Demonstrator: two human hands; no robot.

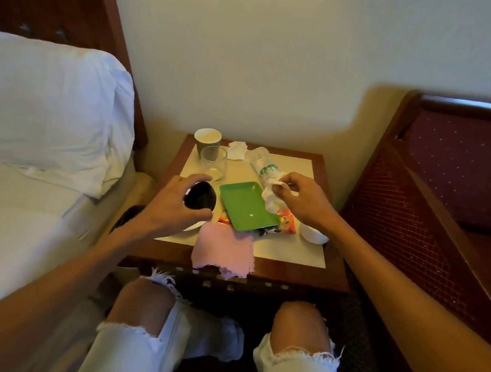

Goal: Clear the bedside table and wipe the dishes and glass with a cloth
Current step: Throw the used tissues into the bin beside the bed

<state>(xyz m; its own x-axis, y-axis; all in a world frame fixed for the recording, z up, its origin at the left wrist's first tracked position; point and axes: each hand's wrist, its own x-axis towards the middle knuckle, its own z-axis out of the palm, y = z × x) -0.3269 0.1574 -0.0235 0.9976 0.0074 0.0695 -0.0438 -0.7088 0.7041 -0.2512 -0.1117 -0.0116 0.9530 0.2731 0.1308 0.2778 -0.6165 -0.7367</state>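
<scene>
Black bowl (201, 200) is at the surface's (291, 251) front-left, with the left hand's (173, 204) fingers curled round its rim. Right hand (301, 199) pinches a crumpled tissue (271, 197) over the green tray (244, 207). Looks like the clearing stage, wiping not begun. Next: bin tissue, wrapper (287, 222) and bottle (266, 170), then take the pink cloth (223, 251) from the front edge to bowl, tray and glass (213, 163). Bed (44, 112) left, padded bench (457, 182) right, plain wall behind.

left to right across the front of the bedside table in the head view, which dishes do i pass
black bowl, in the grip of the left hand → green tray → white bowl. The right hand with its white tissue overlaps these, so it is left out.
</scene>
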